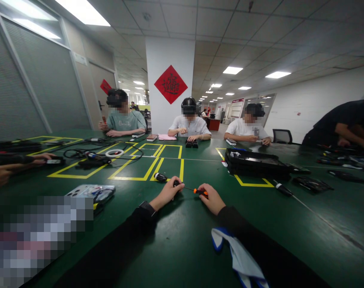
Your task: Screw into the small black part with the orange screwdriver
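My right hand (212, 199) is closed around the orange and black handle of a screwdriver (201, 193). Its thin shaft points left, towards my left hand (167, 193). Those left fingers pinch a small black part (176, 183), mostly covered by them; whether the screwdriver's tip touches it I cannot tell. Just beyond my left hand lies a black and white handle-shaped tool (160, 177). A white and blue cloth (240, 256) rests on the green table (182, 240) beside my right forearm.
To the right stand a black tray (256, 164) and another black and white tool (283, 189). Cables (100, 154) tangle on the left, beyond a clear plastic pack (92, 192). Yellow tape marks the tabletop. Several people sit across; another person's hands (44, 158) reach in from the left.
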`<move>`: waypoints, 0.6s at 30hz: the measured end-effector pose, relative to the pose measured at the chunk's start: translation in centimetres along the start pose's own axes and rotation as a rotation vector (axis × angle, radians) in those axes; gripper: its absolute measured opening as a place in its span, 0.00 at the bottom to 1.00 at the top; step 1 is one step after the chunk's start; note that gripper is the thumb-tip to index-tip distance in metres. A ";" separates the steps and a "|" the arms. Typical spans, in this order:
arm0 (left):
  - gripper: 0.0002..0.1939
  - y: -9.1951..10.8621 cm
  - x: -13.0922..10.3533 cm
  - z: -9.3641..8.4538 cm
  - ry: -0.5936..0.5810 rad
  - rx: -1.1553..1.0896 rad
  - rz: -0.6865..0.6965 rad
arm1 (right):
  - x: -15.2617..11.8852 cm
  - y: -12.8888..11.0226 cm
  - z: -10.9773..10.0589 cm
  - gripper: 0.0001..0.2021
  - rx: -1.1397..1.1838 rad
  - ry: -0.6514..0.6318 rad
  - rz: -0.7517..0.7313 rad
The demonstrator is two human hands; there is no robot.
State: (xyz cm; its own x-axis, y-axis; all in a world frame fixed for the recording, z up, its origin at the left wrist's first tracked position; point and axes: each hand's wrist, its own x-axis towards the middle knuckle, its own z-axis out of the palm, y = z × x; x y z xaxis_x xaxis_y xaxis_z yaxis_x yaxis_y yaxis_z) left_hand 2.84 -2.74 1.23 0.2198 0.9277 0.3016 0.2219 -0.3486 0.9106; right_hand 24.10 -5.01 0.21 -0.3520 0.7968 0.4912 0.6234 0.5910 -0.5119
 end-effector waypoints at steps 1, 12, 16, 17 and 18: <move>0.10 -0.1 0.0 0.0 0.005 -0.002 0.008 | 0.0 0.0 0.0 0.09 0.002 -0.003 0.000; 0.11 -0.6 0.3 0.1 0.038 -0.002 -0.012 | 0.1 0.2 -0.2 0.07 -0.025 0.006 0.009; 0.12 -0.8 0.3 0.1 0.044 -0.001 0.007 | 0.0 -0.2 -0.5 0.09 -0.027 0.002 -0.007; 0.12 -0.8 0.3 0.1 0.046 0.002 0.007 | 0.0 -0.2 -0.5 0.09 -0.029 0.001 -0.001; 0.12 -0.8 0.3 0.1 0.045 0.006 0.005 | 0.0 -0.1 -0.4 0.08 -0.032 0.003 0.011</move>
State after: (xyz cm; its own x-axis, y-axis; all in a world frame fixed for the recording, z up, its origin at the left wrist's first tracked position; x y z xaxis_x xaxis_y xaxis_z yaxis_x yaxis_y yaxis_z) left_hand 2.82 -2.16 0.54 0.1779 0.9311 0.3183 0.2267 -0.3535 0.9075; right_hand 24.30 -5.12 0.58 -0.3431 0.8028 0.4877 0.6494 0.5779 -0.4942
